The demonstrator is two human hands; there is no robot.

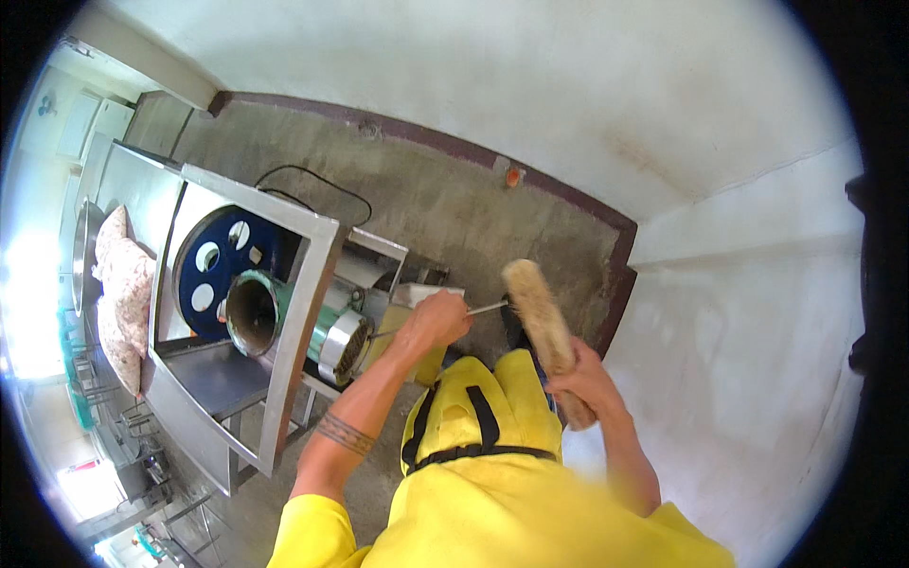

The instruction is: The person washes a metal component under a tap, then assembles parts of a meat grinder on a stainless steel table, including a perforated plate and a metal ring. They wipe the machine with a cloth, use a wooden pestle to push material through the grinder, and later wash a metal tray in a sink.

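Observation:
My left hand (437, 320) is closed around a thin metal rod (485, 308) that points right, just above the outlet of a steel machine. My right hand (587, 383) grips a long tan cylindrical piece (538, 310) near its lower end; the piece stands tilted, its rounded top pointing up and left, close to the rod's tip. The machine (336, 343) has a green barrel with a dark round opening (251, 314) and a shiny metal end cap. Behind it a dark blue wheel (220, 257) with round holes sits inside a steel frame (312, 284).
A patterned sack (123, 293) lies on a metal tray at the left. A black cable (312, 185) runs over the concrete floor behind the frame. White walls with a dark red skirting (620, 275) close in at the back and right. My yellow clothing fills the lower middle.

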